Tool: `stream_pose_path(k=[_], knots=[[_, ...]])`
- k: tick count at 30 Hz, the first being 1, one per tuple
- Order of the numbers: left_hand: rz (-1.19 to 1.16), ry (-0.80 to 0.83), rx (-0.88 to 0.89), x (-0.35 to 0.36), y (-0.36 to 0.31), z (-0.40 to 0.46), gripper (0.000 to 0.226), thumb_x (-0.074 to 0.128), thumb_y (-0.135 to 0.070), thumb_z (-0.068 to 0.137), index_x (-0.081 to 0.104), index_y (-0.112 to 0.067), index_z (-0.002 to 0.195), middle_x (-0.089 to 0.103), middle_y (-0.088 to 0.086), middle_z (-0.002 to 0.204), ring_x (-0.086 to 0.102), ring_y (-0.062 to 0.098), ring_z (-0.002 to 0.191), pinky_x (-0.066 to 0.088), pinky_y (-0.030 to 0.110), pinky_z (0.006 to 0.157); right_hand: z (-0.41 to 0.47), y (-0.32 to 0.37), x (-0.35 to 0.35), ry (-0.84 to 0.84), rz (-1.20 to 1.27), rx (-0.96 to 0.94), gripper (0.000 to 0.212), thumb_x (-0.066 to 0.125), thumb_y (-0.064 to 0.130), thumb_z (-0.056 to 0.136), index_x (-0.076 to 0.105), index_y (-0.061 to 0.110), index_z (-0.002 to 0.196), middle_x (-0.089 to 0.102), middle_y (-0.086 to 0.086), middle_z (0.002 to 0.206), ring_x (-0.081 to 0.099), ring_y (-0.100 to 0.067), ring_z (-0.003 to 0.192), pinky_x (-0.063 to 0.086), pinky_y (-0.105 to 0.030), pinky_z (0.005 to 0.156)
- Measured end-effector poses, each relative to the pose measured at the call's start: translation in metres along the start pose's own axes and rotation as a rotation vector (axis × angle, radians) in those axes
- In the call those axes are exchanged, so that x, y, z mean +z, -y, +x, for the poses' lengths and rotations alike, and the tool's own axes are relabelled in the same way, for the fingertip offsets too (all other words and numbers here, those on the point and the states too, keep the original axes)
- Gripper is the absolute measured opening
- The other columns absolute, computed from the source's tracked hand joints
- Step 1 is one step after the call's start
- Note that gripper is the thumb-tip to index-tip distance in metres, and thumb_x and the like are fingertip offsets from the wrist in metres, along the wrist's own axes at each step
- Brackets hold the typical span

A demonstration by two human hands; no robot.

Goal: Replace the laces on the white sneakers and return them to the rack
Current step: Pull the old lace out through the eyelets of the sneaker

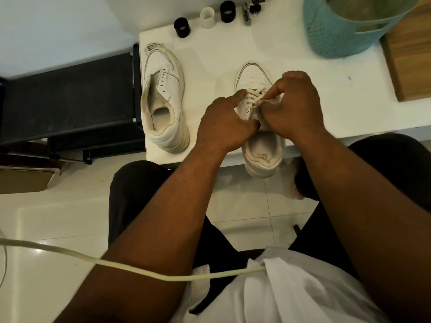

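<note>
Two hands work mid-frame: left hand [224,120] braces the sneaker [258,127] so the eyelets stay put, right hand [291,106] pinches the lace [253,95] for threading; unlaced sneaker [163,99] waits left.

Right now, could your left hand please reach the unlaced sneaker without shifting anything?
Probably yes: the unlaced sneaker lies just left of the left hand on bare table, nothing between them. The hand would first have to let go of the laced sneaker.

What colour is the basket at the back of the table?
The basket is light blue-green with small holes, seen in the head view.
</note>
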State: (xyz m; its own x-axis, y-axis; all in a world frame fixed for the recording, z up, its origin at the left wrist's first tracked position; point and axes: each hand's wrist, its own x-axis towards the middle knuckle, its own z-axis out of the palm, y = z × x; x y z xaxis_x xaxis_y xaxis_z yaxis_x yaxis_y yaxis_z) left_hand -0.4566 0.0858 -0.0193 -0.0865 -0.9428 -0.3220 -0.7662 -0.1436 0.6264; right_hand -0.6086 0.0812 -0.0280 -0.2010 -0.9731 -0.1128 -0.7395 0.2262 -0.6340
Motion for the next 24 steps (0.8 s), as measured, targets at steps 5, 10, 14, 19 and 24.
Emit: stream_pose_path(k=[5,10,14,19,24], knots=[[0.056,-0.014,0.001,0.002,0.000,-0.001,0.078,0.074,-0.040,0.080,0.044,-0.039,0.152,0.054,-0.002,0.145,0.050,0.018,0.134,0.037,0.025,0.101,0.005,-0.005,-0.014,-0.200,0.068,0.080,0.008,0.066,0.025,0.092,0.064,0.024,0.084,0.061,0.000,0.111,0.052,-0.006,0.093,0.027,-0.011,0.073],[0.118,-0.190,0.132,0.009,-0.006,-0.008,0.069,0.069,-0.039,0.078,0.054,-0.033,0.145,0.046,-0.005,0.150,0.051,0.012,0.131,0.041,0.028,0.098,0.007,-0.009,-0.012,-0.156,0.112,0.158,0.029,0.066,0.037,0.092,0.066,0.027,0.119,0.056,0.000,0.133,0.056,-0.015,0.120,0.041,-0.026,0.097],[0.123,-0.253,0.214,0.013,-0.007,-0.008,0.052,0.068,-0.035,0.084,0.065,-0.029,0.135,0.059,-0.002,0.136,0.060,0.015,0.119,0.043,0.025,0.091,0.005,-0.001,-0.016,-0.108,0.077,0.035,0.035,0.073,0.047,0.077,0.069,0.030,0.107,0.063,0.007,0.108,0.061,-0.011,0.102,0.049,-0.033,0.092],[0.156,-0.331,0.218,0.022,-0.005,-0.008,0.040,0.064,-0.039,0.085,0.071,-0.027,0.123,0.069,-0.002,0.118,0.066,0.020,0.106,0.045,0.029,0.083,0.000,0.006,-0.018,0.186,0.034,0.020,0.014,0.074,0.031,0.066,0.064,0.028,0.076,0.061,0.014,0.078,0.063,-0.013,0.082,0.052,-0.030,0.075],[0.019,-0.462,0.105,0.021,-0.008,-0.005,0.014,0.062,-0.035,0.089,0.073,-0.031,0.098,0.073,-0.013,0.097,0.067,0.012,0.092,0.050,0.029,0.076,0.001,0.006,-0.020,0.140,0.056,0.058,0.019,0.078,0.030,0.068,0.067,0.021,0.080,0.064,0.009,0.077,0.063,-0.014,0.077,0.049,-0.028,0.068]])
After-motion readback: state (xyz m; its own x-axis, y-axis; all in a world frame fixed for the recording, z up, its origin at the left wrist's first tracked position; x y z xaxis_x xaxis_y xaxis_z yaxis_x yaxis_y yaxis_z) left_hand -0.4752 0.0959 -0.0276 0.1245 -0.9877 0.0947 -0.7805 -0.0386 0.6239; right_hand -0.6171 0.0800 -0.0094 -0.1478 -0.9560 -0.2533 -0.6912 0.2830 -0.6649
